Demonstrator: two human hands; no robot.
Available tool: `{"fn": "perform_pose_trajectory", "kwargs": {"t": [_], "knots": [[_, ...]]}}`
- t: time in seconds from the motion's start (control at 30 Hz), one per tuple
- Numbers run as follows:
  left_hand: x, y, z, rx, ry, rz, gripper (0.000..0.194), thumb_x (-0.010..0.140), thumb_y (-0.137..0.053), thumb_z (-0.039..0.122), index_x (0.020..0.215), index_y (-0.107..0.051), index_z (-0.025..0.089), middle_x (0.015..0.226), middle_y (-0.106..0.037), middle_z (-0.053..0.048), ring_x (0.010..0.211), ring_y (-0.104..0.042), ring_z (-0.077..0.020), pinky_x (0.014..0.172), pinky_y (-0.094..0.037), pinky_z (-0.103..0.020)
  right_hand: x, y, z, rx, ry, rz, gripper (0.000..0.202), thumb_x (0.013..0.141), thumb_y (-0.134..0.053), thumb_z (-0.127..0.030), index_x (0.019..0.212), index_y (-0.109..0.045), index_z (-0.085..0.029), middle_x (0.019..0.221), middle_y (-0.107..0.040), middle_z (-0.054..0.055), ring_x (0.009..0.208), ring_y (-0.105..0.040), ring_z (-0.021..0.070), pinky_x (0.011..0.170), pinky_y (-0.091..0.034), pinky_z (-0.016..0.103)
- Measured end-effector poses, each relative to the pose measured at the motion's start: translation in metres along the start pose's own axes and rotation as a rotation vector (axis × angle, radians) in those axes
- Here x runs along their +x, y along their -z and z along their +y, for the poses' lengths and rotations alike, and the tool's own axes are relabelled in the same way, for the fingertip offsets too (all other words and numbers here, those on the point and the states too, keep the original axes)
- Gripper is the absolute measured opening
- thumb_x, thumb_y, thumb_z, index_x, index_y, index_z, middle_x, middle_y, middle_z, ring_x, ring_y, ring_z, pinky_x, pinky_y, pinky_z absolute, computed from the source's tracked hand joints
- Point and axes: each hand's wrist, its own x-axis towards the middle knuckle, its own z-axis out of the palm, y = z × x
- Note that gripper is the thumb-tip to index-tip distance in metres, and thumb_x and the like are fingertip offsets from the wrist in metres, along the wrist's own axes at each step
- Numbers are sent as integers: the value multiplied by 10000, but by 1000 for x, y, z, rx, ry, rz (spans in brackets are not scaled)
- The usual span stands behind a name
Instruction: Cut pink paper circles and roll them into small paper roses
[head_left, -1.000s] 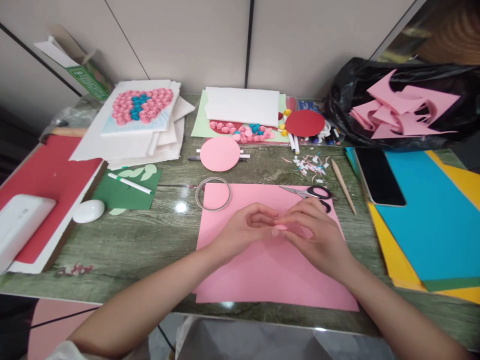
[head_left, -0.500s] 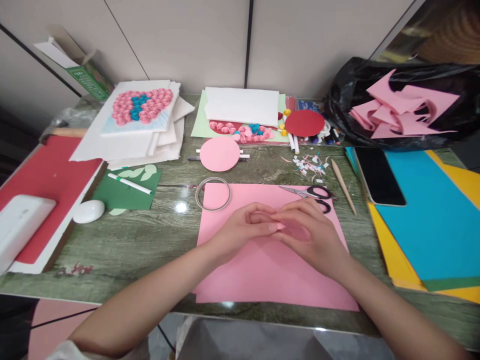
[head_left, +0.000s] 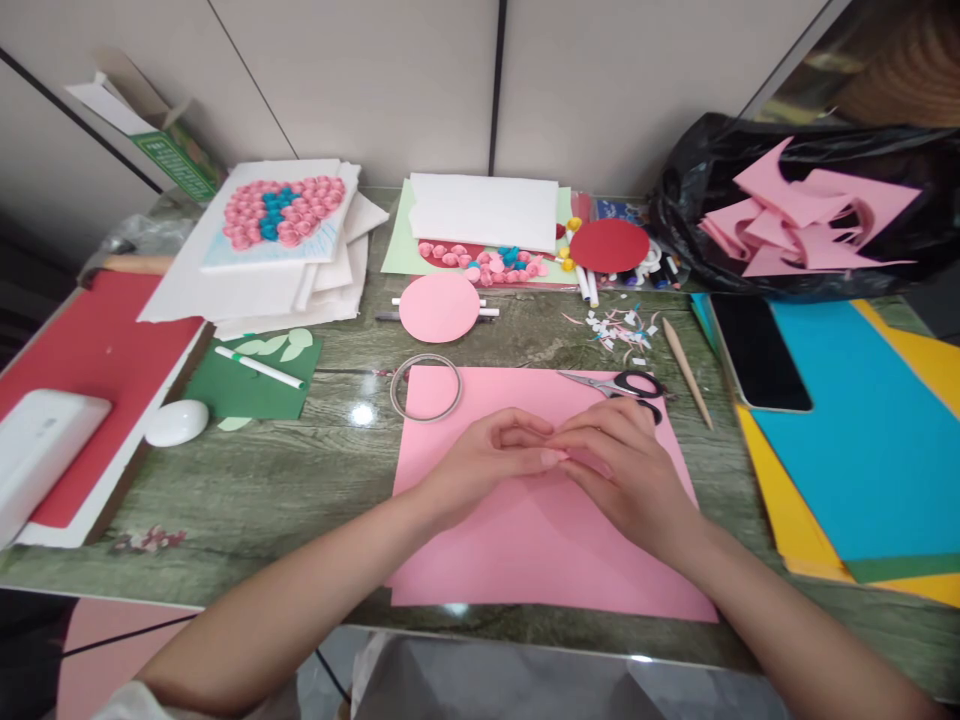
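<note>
Above a large pink sheet of paper (head_left: pixel 480 550), my left hand (head_left: pixel 499 455) and my right hand (head_left: pixel 619 455) meet fingertip to fingertip. Both are closed on a small piece of pink paper (head_left: pixel 561 454), mostly hidden by the fingers. Black-handled scissors (head_left: pixel 619 383) lie at the sheet's far edge, just beyond my right hand. A ring-shaped roll of tape (head_left: pixel 427 415) rests over the sheet's far left corner. Farther back, a pink paper oval (head_left: pixel 439 308) lies across some pens.
Left are a butterfly picture of pink and blue paper rolls (head_left: pixel 285 212), a green sheet (head_left: pixel 247 385) and a white mouse-like object (head_left: pixel 177 423). Right are a wooden stick (head_left: pixel 686 372), a phone (head_left: pixel 759 352), blue paper (head_left: pixel 862 440) and a black bag (head_left: pixel 682 220) with pink offcuts.
The fingertips of both hands have drawn closer together around the pink paper piece, and less of it shows. Nothing else on the table has moved.
</note>
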Motion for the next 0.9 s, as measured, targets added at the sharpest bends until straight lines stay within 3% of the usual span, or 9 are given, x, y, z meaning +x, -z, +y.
{"fn": "perform_pose_trajectory", "kwargs": {"t": [0.27,0.5,0.7,0.9], "knots": [[2,1,-1,75,-19,24,269,674,-744,226,895,-607,155,869,-666,-20,811,-615,-124,808,-441,-288,-3,-4,0,-174,145,26,40,848,-592,-186,868,-621,-205,845,-682,39,847,-494,231,769,-355,407],[1,3,2,-90,56,-22,268,701,-725,189,940,-606,167,893,-686,-38,857,-628,-140,819,-445,-301,0,-1,-2,11,12,-11,114,805,-654,-252,905,-621,-209,958,-626,60,934,-517,226,854,-385,406],[-1,0,6,-261,104,-101,240,723,-701,140,950,-629,170,911,-682,-31,892,-629,-138,901,-439,-342,0,1,-4,223,-128,-1,84,815,-638,-219,899,-635,-218,953,-581,54,956,-527,199,823,-436,347],[1,1,5,-164,69,-41,247,701,-723,153,928,-626,155,870,-671,-36,840,-630,-136,863,-449,-324,0,0,-4,93,-4,52,64,805,-645,-176,863,-650,-201,924,-598,66,908,-516,216,802,-413,383]]}}
